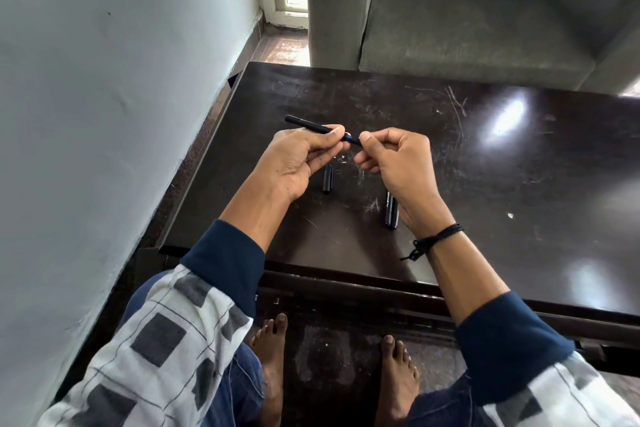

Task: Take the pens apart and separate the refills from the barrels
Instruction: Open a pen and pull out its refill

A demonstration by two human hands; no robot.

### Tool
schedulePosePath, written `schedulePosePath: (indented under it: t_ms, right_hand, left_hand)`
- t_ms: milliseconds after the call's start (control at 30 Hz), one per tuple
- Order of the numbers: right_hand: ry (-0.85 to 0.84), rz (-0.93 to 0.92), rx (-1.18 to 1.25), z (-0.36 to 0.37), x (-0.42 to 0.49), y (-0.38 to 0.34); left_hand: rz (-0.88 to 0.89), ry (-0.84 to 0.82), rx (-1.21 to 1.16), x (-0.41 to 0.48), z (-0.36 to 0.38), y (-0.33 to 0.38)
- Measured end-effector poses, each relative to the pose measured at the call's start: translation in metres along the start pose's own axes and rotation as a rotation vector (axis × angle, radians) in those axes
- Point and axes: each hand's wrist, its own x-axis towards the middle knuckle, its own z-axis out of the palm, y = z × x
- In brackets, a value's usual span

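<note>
Two bare hands held one black pen [306, 124] above a dark, scratched table [485, 184]. The left hand [298, 159] gripped the barrel with its fingers curled round it, the barrel's free end pointing away to the left. The right hand [394, 166] pinched the pen's other end between thumb and forefinger — the two hands were almost touching. On the table below lay a short black piece [327, 179] and, just beside the right wrist, a second pen [391, 213], partly hidden. A grey sofa [467, 17] stood beyond the table.
</note>
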Motion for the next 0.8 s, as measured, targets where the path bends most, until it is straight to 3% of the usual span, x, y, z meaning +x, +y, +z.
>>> schedulePosePath:
  t_ms: [800]
  right_hand:
    - [0.028,-0.009,0.014,-0.0003,0.0003,-0.0029]
  left_hand:
    - [0.006,-0.006,0.003,0.0006,0.0000,-0.0009]
